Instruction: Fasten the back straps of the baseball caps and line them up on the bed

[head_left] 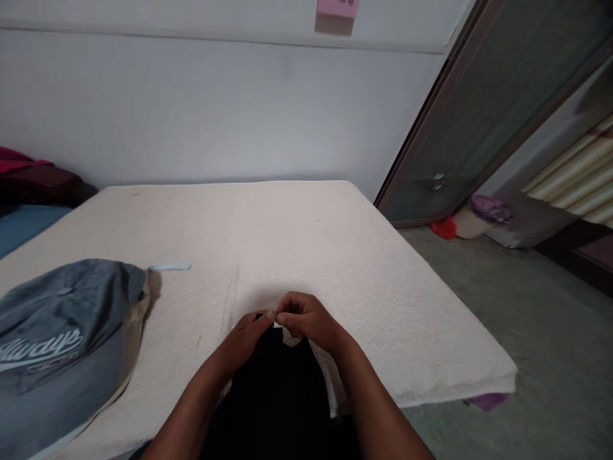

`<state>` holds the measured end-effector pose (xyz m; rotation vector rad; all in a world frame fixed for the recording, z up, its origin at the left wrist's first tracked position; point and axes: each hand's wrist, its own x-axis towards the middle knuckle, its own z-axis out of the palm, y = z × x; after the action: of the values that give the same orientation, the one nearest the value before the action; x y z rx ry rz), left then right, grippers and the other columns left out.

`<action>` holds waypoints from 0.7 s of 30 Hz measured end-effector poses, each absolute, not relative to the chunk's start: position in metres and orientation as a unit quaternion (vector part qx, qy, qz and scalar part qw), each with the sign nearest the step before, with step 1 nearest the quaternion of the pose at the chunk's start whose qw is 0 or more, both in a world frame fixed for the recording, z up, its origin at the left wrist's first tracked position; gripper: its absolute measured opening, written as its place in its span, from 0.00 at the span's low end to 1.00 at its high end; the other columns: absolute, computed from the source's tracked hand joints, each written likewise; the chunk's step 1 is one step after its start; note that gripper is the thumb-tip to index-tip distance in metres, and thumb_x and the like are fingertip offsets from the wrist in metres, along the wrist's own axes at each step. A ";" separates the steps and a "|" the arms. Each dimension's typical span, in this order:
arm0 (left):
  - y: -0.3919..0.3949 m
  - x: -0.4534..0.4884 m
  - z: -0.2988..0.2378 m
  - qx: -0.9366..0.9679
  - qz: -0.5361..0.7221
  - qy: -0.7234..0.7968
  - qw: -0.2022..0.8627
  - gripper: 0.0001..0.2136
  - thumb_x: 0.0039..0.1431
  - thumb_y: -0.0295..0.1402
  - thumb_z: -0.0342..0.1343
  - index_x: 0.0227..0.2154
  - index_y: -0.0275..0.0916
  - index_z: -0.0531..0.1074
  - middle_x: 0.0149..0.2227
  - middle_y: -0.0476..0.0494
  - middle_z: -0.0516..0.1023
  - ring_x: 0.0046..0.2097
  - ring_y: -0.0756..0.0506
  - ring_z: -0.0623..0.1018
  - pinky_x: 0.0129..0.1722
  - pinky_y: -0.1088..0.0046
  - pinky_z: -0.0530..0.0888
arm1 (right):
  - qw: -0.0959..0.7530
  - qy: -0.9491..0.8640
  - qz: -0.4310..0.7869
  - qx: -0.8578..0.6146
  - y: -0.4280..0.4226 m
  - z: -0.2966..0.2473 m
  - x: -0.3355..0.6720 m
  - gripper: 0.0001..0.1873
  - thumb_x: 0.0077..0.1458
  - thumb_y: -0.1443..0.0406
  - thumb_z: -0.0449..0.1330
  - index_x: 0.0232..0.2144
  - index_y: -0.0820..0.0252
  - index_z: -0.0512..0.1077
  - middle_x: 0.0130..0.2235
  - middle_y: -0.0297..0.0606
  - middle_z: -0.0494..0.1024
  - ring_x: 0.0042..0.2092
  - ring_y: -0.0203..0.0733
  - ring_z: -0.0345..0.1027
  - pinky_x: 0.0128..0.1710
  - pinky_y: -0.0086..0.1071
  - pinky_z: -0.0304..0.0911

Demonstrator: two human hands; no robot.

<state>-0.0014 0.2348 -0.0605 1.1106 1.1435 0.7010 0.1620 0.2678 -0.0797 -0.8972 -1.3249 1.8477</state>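
Note:
A black fabric piece (282, 396) with a rounded outline stands in front of me at the bed's near edge; I cannot tell exactly what it is. At its top edge my left hand (249, 332) is closed, thumb and fingers pinching the dark edge. My right hand (304, 314) is closed beside it, fingertips meeting the left thumb at a small white piece (277, 324). What the white piece is, the fingers hide. A grey-blue cap (71, 332) with white lettering lies to the left, its pale strap (170, 266) sticking out.
A cream textured cover (268, 230) spreads over the bed up to a white wall (215, 108). Dark red bags (41, 182) sit at the far left. On the right are a framed glass door (474, 121), a purple basket (491, 207) and grey floor (460, 275).

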 end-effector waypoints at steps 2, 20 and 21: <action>0.235 -0.001 -0.062 0.488 0.299 0.511 0.641 0.18 0.56 0.46 0.48 0.29 0.35 0.73 0.21 0.50 0.70 0.23 0.51 0.65 0.24 0.75 0.60 | 0.341 -0.506 0.713 -0.346 0.268 -0.080 0.162 0.10 0.45 0.62 0.63 0.26 0.62 0.67 0.16 0.24 0.62 0.17 0.26 0.52 0.15 0.23 0.47; 0.235 0.003 -0.068 0.474 0.325 0.506 0.644 0.17 0.55 0.45 0.50 0.29 0.35 0.75 0.22 0.48 0.73 0.23 0.50 0.69 0.25 0.74 0.63 | 0.349 -0.525 0.694 -0.348 0.267 -0.085 0.157 0.11 0.50 0.60 0.59 0.26 0.62 0.66 0.14 0.23 0.60 0.15 0.27 0.51 0.14 0.23 0.46; 0.236 0.003 -0.068 0.463 0.337 0.512 0.640 0.17 0.55 0.45 0.50 0.29 0.35 0.74 0.22 0.48 0.73 0.24 0.49 0.70 0.26 0.74 0.64 | 0.352 -0.528 0.690 -0.347 0.267 -0.085 0.158 0.11 0.51 0.59 0.58 0.27 0.63 0.67 0.15 0.24 0.61 0.16 0.27 0.52 0.15 0.23 0.47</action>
<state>0.0031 0.2359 -0.0684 1.0566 1.1689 0.7688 0.1577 0.2674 -0.0851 -0.8982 -1.3678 1.7867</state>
